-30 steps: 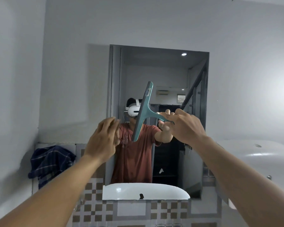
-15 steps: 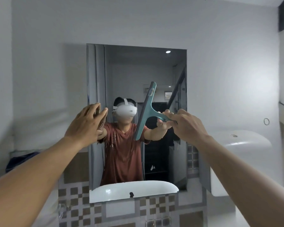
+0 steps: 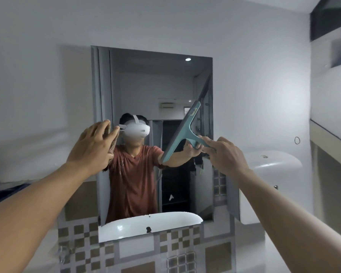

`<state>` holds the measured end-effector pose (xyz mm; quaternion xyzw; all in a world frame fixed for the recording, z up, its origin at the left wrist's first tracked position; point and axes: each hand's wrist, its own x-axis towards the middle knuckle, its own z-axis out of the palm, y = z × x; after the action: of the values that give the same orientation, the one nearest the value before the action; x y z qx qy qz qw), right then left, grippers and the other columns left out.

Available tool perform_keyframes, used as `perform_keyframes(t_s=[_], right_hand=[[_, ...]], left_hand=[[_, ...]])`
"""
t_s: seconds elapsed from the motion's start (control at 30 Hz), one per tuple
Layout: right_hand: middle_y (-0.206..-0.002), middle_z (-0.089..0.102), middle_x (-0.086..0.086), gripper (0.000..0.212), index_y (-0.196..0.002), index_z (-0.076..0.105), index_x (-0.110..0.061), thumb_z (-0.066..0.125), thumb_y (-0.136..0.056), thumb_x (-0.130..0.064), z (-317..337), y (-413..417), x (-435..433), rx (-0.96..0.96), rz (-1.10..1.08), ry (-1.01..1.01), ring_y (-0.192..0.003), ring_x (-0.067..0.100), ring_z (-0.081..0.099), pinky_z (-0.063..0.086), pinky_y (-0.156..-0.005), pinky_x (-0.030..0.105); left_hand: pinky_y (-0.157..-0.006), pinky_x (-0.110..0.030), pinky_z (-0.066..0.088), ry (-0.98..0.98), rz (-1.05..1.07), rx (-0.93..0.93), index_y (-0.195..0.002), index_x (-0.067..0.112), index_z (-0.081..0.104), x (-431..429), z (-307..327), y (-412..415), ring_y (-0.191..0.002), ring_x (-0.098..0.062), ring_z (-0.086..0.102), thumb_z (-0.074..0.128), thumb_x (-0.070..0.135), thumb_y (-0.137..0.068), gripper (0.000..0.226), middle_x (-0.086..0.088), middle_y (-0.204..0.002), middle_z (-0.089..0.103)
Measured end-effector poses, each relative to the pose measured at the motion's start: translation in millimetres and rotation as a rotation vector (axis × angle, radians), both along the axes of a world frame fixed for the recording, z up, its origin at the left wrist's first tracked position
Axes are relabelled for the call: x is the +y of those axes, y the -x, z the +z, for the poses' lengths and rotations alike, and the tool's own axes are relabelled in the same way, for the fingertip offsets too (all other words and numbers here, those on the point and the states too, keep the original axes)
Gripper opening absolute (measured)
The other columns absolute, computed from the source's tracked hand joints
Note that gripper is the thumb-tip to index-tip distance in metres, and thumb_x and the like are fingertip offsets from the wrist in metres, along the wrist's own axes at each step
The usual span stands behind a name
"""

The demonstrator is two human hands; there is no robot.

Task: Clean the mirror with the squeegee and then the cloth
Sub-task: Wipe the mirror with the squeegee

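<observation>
A rectangular mirror [image 3: 152,85] hangs on the pale wall straight ahead. My right hand [image 3: 226,154] grips the handle of a teal squeegee [image 3: 182,133], whose blade stands tilted against the mirror's right half, top end leaning right. My left hand [image 3: 93,146] is raised at the mirror's left edge, fingers spread, holding nothing. A dark blue checked cloth [image 3: 6,191] lies on the ledge at the far left, mostly hidden behind my left forearm.
The mirror reflects a person in a headset and a white basin. Brown and grey checked tiles [image 3: 83,245] run below the mirror. A white water heater [image 3: 272,166] is mounted on the wall to the right. A dark ledge [image 3: 331,134] juts out at far right.
The squeegee has slid right across the mirror toward its right edge. My left hand has opened its fingers and stays at the left edge. The view has shifted right, hiding most of the cloth.
</observation>
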<state>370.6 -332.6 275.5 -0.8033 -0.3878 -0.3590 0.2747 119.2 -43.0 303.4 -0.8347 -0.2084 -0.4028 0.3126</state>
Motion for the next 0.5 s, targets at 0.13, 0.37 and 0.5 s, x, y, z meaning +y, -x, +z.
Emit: perform_keyframes(t_s=[0.13,0.37,0.5], right_hand=[[-0.098,0.056,0.004,0.041,-0.145,0.047,-0.038,0.042,-0.105,-0.033,-10,8,3,0.044,-0.027,-0.037,-0.086,0.029,0.062,0.054,-0.074,0.042],[-0.088,0.058,0.007,0.037,-0.136,0.052,-0.034,0.038,-0.102,-0.032,-33,11,-7,0.183,-0.066,-0.095,-0.079,0.031,0.060,0.050,-0.065,0.039],[-0.089,0.065,0.009,0.031,-0.126,0.059,-0.030,0.042,-0.101,-0.031,-45,19,-4,0.262,-0.023,-0.142,-0.084,0.032,0.062,0.050,-0.067,0.040]], left_hand=[[-0.106,-0.057,0.042,-0.013,-0.010,0.007,-0.148,0.012,0.042,3,0,1,-0.131,-0.042,0.038,0.087,0.031,-0.067,0.095,-0.021,-0.145,0.038],[-0.098,-0.062,0.043,0.015,-0.078,-0.038,-0.144,0.008,0.049,7,-2,-4,-0.127,-0.044,0.037,0.093,0.023,-0.059,0.097,-0.021,-0.140,0.041],[-0.098,-0.063,0.043,0.036,-0.094,-0.038,-0.142,0.007,0.050,9,-3,-6,-0.127,-0.045,0.038,0.094,0.022,-0.057,0.098,-0.022,-0.141,0.040]])
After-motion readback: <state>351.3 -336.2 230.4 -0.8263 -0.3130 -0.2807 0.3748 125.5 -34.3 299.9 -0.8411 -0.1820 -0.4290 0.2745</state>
